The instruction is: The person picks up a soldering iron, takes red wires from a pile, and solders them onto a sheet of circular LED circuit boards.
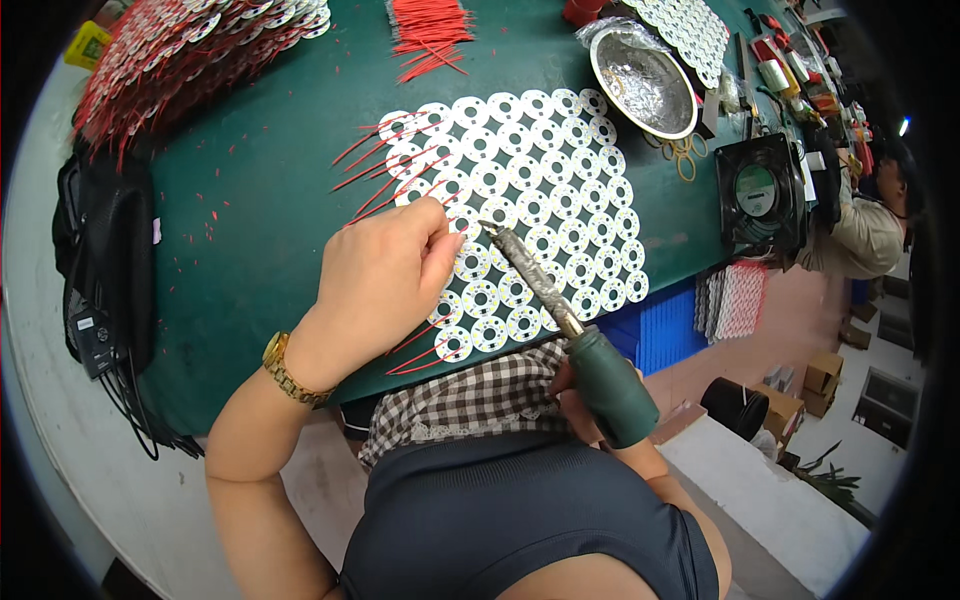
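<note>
A panel of white ring-shaped LED circuit boards (535, 207) lies on the green tabletop, with red wires (375, 170) on several boards along its left side. Over that side my left hand (385, 262) is closed in a pinch; whatever its fingers hold is hidden. My right hand (572, 402) grips a soldering iron (610, 385) by its dark green handle, which covers most of the hand. The iron's tip is just right of my left fingertips, at a board in the panel's left part.
A bundle of red wires (430, 28) lies beyond the panel. Wired boards (190, 60) are piled at far left. A metal bowl (643, 82) and a black fan (762, 192) stand to the right. A black bag (110, 260) hangs at the left edge. A co-worker (872, 225) sits far right.
</note>
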Available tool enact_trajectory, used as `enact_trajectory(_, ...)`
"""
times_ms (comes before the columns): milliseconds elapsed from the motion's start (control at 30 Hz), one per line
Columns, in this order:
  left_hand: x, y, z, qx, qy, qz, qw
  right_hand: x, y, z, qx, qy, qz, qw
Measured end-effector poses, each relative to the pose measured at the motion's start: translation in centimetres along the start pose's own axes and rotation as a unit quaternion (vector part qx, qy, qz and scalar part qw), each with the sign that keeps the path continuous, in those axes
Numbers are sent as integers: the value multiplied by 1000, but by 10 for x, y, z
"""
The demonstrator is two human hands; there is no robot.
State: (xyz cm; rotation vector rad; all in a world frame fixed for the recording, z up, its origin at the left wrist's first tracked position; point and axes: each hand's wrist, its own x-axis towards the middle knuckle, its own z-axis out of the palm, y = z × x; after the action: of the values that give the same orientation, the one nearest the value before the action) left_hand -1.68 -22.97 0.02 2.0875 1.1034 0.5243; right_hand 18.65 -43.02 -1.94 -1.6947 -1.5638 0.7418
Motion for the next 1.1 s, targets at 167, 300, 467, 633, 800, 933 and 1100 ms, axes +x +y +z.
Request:
enact_trajectory(167, 3, 3, -2, 63, -25, 2, 998, -7, 13, 0, -53, -43, -44, 997)
enact_trajectory(300, 3, 3, 0, 75, -19, 19, 997, -8, 20, 0, -42, -44, -56, 997)
enact_trajectory(467, 4, 3, 3, 81, -21, 28, 996, 1, 12, 0, 4, -54, -46, 997)
enact_trajectory(633, 4, 1, 3, 90, -13, 6, 996, 3, 22, 6, 16, -38, -95, 995)
enact_trajectory(800, 4, 0, 8, 90, 7, 33, 995, -5, 27, 4, 7, -62, -42, 997)
enact_trajectory(933, 3, -2, 9, 91, 16, 49, 995, -7, 6, -5, -43, -76, -68, 994)
enact_trajectory(1100, 4, 0, 5, 106, -8, 46, 993, -9, 3, -7, 95, -76, -3, 993)
